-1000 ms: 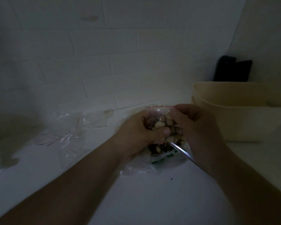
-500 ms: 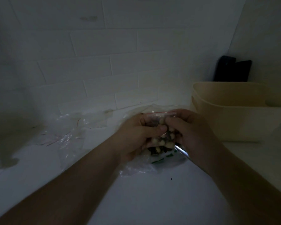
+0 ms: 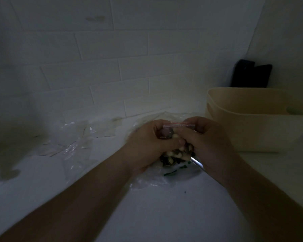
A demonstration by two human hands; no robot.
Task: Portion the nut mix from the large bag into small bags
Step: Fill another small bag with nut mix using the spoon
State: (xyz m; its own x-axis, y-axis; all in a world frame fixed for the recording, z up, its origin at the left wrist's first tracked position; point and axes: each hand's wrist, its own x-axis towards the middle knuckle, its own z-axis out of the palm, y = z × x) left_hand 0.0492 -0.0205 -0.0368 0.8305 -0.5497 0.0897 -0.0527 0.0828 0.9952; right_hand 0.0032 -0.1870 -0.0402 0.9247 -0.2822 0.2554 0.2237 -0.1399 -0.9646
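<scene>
While the light is dim, I can make out my left hand [image 3: 148, 143] and my right hand [image 3: 207, 142] meeting above the white counter [image 3: 147, 206], both curled round a small bag [image 3: 177, 127] filled with nut mix [image 3: 175, 154]. My left thumb lies across the front of that bag and my right fingers pinch its top near the red zip strip [image 3: 178, 124], which runs level between the two hands. Under the hands lies the large bag [image 3: 166, 175], crumpled clear plastic with green print, flat on the counter and partly hidden by my wrists; I cannot tell how much mix is left in it. A shiny metal handle [image 3: 197, 163], perhaps a spoon's, pokes out from below my right palm; whether that hand also holds it I cannot tell. To the left, well apart from the hands, several empty clear bags [image 3: 73, 142] lie loosely strewn on the counter near the tiled wall [image 3: 112, 58]. To the right, just beside my right hand, stands a beige plastic tub [image 3: 255, 126]; its wall blocks any view of what it contains. Behind the tub, a dark object [image 3: 250, 75] leans in the corner, too dim to identify. A tiny dark crumb [image 3: 184, 192] sits on the counter in front of the large bag.
</scene>
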